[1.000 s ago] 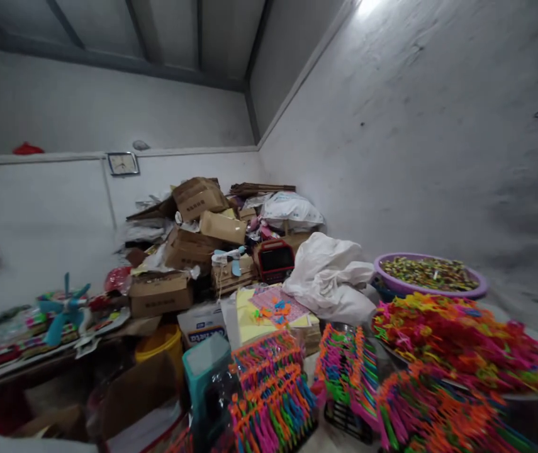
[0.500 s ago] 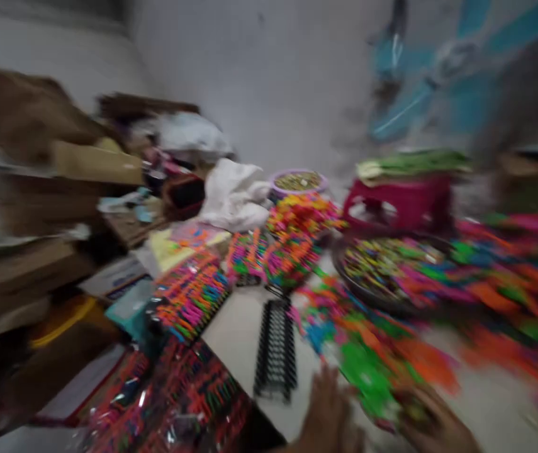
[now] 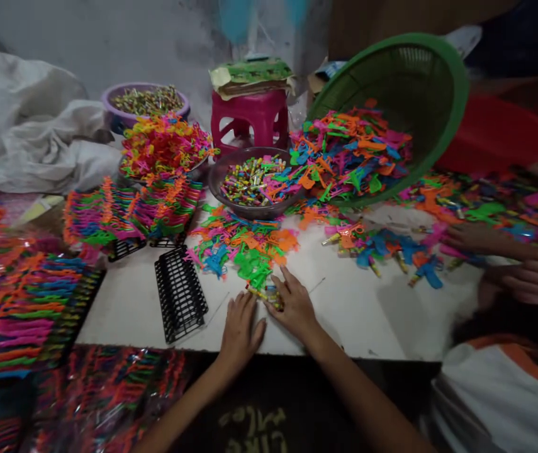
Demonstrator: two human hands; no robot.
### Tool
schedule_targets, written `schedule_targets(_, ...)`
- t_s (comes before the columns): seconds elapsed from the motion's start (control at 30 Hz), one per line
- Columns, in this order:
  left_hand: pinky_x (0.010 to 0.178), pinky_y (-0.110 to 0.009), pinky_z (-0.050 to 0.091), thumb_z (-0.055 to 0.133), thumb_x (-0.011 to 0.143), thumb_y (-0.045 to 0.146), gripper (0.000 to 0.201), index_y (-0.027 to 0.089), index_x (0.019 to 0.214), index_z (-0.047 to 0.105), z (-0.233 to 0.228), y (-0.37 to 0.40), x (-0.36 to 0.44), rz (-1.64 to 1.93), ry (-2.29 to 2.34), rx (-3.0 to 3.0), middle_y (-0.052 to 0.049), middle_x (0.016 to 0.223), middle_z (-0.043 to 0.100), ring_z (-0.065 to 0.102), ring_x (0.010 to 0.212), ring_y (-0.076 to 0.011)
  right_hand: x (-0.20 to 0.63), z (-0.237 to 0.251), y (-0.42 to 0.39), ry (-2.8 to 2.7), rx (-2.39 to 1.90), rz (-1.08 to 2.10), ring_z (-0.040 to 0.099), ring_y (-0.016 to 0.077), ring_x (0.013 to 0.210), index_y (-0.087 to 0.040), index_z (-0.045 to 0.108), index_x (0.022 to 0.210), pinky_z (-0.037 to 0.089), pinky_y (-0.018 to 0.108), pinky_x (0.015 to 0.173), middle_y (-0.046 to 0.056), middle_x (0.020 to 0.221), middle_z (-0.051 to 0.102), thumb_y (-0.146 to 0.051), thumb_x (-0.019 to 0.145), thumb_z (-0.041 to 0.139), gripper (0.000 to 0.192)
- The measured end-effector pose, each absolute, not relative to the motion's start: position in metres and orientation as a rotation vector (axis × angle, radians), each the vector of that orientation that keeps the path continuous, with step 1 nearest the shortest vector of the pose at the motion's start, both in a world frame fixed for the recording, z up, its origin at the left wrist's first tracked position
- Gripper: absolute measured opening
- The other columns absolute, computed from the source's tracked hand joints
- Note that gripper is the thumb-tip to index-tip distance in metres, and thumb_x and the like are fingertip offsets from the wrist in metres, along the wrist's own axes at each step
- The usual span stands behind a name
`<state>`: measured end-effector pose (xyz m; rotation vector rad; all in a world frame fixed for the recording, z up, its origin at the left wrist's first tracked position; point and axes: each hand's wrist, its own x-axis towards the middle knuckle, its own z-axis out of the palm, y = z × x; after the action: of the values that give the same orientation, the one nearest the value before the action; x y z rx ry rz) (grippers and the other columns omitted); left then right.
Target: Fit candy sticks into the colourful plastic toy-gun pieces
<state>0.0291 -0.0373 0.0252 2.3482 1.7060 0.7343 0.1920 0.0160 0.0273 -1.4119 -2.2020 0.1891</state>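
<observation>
Across a white tabletop (image 3: 367, 314) set against a rough grey wall, bright plastic lies nearly everywhere. At the far left, loaded racks of toy pieces (image 3: 18, 302) stand in tight ridged rows of pink, orange, green and blue, reaching the table's left edge; behind them slumps a crumpled white sack (image 3: 28, 138). Next comes an empty black rack (image 3: 180, 293), a slatted plastic grid lying flat on bare table, near the left hand but apart from it. The left hand (image 3: 241, 327) rests palm down with fingers spread, gripping nothing, close to the near edge. Just beside it the right hand (image 3: 293, 303) lies flat too, its fingers open over a few small striped tubes (image 3: 269, 293) at the fringe of a loose heap of flat toy pieces (image 3: 245, 245). Behind the heap sits a round dark bowl (image 3: 231, 201) of more tubes, with a pink stool (image 3: 250, 119) and a purple basin (image 3: 122, 104) further back. To the right a green mesh basket (image 3: 405, 88) lies tipped on its side, pieces spilling from its mouth. Open white surface runs from the hands rightward to another person's hands (image 3: 523, 264), blurred, at the right edge.
</observation>
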Motion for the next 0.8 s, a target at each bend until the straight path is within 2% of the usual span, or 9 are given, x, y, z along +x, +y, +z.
schedule_targets(0.1,0.091,-0.044,0.035,0.047,0.079,0.021,0.043,0.017,0.122,0.041,0.034,-0.028,0.025,0.795,1.745,2.342,-0.015,0.12,0.045,0.04,0.112,-0.0259,0.207,0.025,0.017,-2.174,-1.321,0.233,0.042,0.0275,0.112,-0.02,0.038,0.127,0.04,0.043,0.087,0.014,0.141,0.019,-0.045,0.071,0.057,0.064)
schedule_targets(0.2,0.088,-0.043,0.035,0.048,0.078,0.019,0.032,0.021,0.11,0.053,0.044,-0.013,0.023,0.618,1.761,2.427,-0.012,0.119,0.046,0.04,0.108,-0.0271,0.221,0.023,0.019,-2.185,-1.26,0.29,0.04,0.0284,0.114,-0.019,0.041,0.125,0.039,0.043,0.091,0.015,0.137,0.025,-0.046,0.067,0.061,0.067)
schedule_targets(0.27,0.083,-0.041,0.036,0.046,0.079,0.018,0.023,0.02,0.099,0.058,0.049,-0.005,0.022,0.495,1.737,2.423,-0.011,0.109,0.052,0.043,0.102,-0.026,0.228,0.023,0.02,-2.169,-1.238,0.331,0.037,0.0289,0.117,-0.016,0.043,0.123,0.038,0.044,0.093,0.016,0.133,0.03,-0.044,0.066,0.063,0.066)
schedule_targets(0.4,0.073,-0.039,0.039,0.039,0.082,0.016,0.02,0.016,0.086,0.059,0.052,-0.003,0.022,0.398,1.72,2.266,-0.01,0.082,0.056,0.049,0.082,-0.0235,0.238,0.022,0.017,-2.04,-1.238,0.444,0.035,0.0245,0.12,-0.017,0.044,0.121,0.037,0.042,0.095,0.015,0.132,0.032,-0.031,0.076,0.054,0.048)
schedule_targets(0.5,0.075,-0.037,0.039,0.041,0.081,0.02,0.018,0.016,0.089,0.058,0.053,-0.007,0.021,0.56,1.74,2.05,-0.009,0.082,0.055,0.05,0.082,-0.022,0.241,0.018,0.015,-1.862,-1.304,0.468,0.041,0.021,0.116,-0.02,0.051,0.114,0.038,0.042,0.095,0.012,0.126,0.042,-0.022,0.082,0.042,0.033)
schedule_targets(0.57,0.073,-0.032,0.041,0.047,0.078,0.023,0.014,0.018,0.088,0.056,0.056,-0.009,0.019,0.841,1.639,1.504,-0.006,0.082,0.055,0.051,0.081,-0.0189,0.241,0.016,0.016,-1.651,-1.367,0.457,0.049,0.0202,0.108,-0.02,0.055,0.108,0.042,0.041,0.091,0.011,0.117,0.05,-0.022,0.083,0.041,0.028)
schedule_targets(0.63,0.064,-0.026,0.043,0.051,0.075,0.025,0.013,0.019,0.087,0.053,0.062,-0.01,0.017,1.013,1.429,0.894,-0.003,0.079,0.055,0.054,0.073,-0.015,0.241,0.018,0.017,-1.406,-1.407,0.519,0.058,0.019,0.093,-0.019,0.054,0.107,0.049,0.039,0.08,0.01,0.106,0.057,-0.025,0.083,0.044,0.027)
schedule_targets(0.73,0.053,-0.022,0.044,0.049,0.076,0.029,0.018,0.017,0.089,0.051,0.074,-0.013,0.014,0.99,1.209,0.535,-0.002,0.076,0.057,0.056,0.063,-0.012,0.239,0.031,0.016,-1.199,-1.429,0.725,0.061,0.0144,0.063,-0.019,0.054,0.107,0.052,0.031,0.06,0.005,0.084,0.063,-0.031,0.081,0.048,0.029)
schedule_targets(0.8,0.052,-0.02,0.044,0.05,0.077,0.031,0.021,0.015,0.092,0.051,0.08,-0.017,0.014,0.928,1.08,0.422,-0.003,0.074,0.058,0.057,0.061,-0.0111,0.235,0.048,0.012,-1.322,-1.335,0.848,0.06,0.0138,0.062,-0.02,0.06,0.097,0.051,0.03,0.061,0.004,0.079,0.064,-0.031,0.079,0.053,0.023)
